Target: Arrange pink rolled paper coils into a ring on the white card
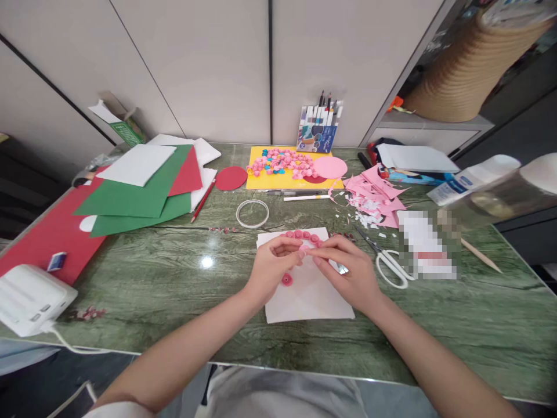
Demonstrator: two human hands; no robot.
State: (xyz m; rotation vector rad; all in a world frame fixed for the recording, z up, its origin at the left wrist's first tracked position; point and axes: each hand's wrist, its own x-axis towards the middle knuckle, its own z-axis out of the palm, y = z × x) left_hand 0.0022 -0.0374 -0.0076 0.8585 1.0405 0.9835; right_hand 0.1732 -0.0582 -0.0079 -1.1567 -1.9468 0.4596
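A white sheet of paper [311, 299] lies at the front middle of the table. Along its upper part runs a curved row of pink rolled-paper flowers [298, 234], and one more pink flower [286, 279] sits lower left. Above the sheet my left hand [275, 262] and my right hand [351, 271] meet, fingertips pinched together on a small pink paper piece [304, 248]. Fingers cover most of that piece, so its exact shape is unclear. White-handled scissors [394, 268] rest just right of my right hand.
Behind the sheet, pink and blue paper rolls [282, 159] cover a yellow card [256, 183]. A tape roll [252, 213] lies left of centre. Pink paper scraps [374, 191] are heaped at right. Green paper [130, 188] and a white charger [35, 299] occupy the left side.
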